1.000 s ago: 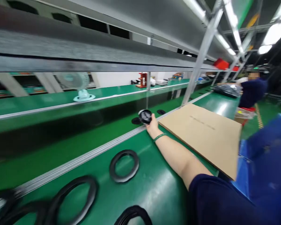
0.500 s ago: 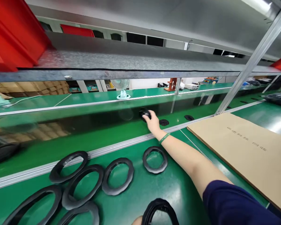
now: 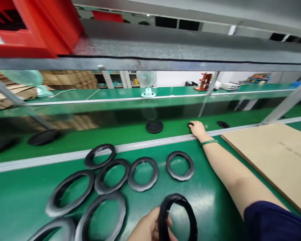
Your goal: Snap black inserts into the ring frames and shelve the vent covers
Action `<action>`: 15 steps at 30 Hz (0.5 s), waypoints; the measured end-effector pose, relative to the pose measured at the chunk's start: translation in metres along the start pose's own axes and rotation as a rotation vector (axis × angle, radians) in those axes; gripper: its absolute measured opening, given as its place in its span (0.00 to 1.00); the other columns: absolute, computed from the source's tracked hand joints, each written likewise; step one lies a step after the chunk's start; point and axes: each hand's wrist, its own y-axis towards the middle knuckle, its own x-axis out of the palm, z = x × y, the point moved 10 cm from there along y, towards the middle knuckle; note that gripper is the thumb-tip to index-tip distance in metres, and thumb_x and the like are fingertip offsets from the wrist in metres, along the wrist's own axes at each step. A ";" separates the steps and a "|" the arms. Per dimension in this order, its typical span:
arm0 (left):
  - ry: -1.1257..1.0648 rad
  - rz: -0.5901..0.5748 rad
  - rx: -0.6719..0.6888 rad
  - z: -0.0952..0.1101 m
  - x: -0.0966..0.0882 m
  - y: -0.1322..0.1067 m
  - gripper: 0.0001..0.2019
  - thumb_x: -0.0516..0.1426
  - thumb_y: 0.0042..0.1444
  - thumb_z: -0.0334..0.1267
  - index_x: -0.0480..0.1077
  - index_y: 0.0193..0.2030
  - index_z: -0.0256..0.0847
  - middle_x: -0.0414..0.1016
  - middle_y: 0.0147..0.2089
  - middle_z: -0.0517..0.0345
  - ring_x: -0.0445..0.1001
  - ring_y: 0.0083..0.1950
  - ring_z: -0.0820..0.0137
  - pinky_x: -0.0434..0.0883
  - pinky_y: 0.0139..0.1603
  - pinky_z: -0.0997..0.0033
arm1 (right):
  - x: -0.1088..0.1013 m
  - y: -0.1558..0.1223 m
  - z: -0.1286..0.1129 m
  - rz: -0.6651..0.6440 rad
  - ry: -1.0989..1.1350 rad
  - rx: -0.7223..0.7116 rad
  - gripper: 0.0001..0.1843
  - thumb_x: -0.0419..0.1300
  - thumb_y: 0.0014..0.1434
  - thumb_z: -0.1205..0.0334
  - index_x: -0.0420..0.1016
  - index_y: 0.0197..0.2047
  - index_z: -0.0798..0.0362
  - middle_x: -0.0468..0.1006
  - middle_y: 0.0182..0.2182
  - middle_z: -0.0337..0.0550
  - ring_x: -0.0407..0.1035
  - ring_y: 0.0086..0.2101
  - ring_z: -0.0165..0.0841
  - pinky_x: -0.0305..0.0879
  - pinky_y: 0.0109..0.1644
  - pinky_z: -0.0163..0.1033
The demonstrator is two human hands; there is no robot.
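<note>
Black ring (image 3: pixel 178 217), head view: pinched at its near rim by the left hand (image 3: pixel 150 229), low over the green bench (image 3: pixel 215 201).
Right hand (image 3: pixel 198 128): stretched across the metal rail (image 3: pixel 140 146) to the conveyor belt (image 3: pixel 115 135), fingers loosely curled at a small dark piece; whether it grips cannot be told.
Black disc (image 3: pixel 154 127): flat on the belt, well left of that hand.
Loose rings (image 3: pixel 142 174): rows on the bench.
Cardboard sheet (image 3: pixel 273 157): right.
Handling note: likely best to keep the ring level and the grip light.
</note>
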 end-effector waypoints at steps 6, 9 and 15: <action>-0.015 0.086 0.112 0.009 -0.002 -0.011 0.27 0.69 0.37 0.31 0.63 0.44 0.41 0.82 0.41 0.51 0.80 0.44 0.57 0.72 0.43 0.63 | -0.004 0.002 0.052 -0.022 0.004 0.171 0.04 0.67 0.56 0.67 0.83 0.36 0.55 0.79 0.35 0.51 0.71 0.33 0.40 0.67 0.47 0.46; -0.055 0.097 0.178 0.013 -0.001 -0.016 0.28 0.70 0.36 0.30 0.63 0.43 0.43 0.81 0.40 0.53 0.80 0.44 0.57 0.72 0.43 0.60 | -0.011 0.002 0.058 0.004 -0.003 0.224 0.03 0.67 0.55 0.67 0.83 0.31 0.54 0.76 0.25 0.47 0.65 0.22 0.37 0.66 0.38 0.47; -0.030 0.201 0.295 0.028 -0.009 -0.024 0.23 0.67 0.41 0.29 0.62 0.41 0.43 0.81 0.41 0.55 0.79 0.44 0.58 0.73 0.44 0.60 | -0.037 -0.014 0.008 0.186 0.025 0.065 0.08 0.67 0.52 0.71 0.77 0.24 0.53 0.78 0.33 0.52 0.70 0.38 0.46 0.64 0.51 0.52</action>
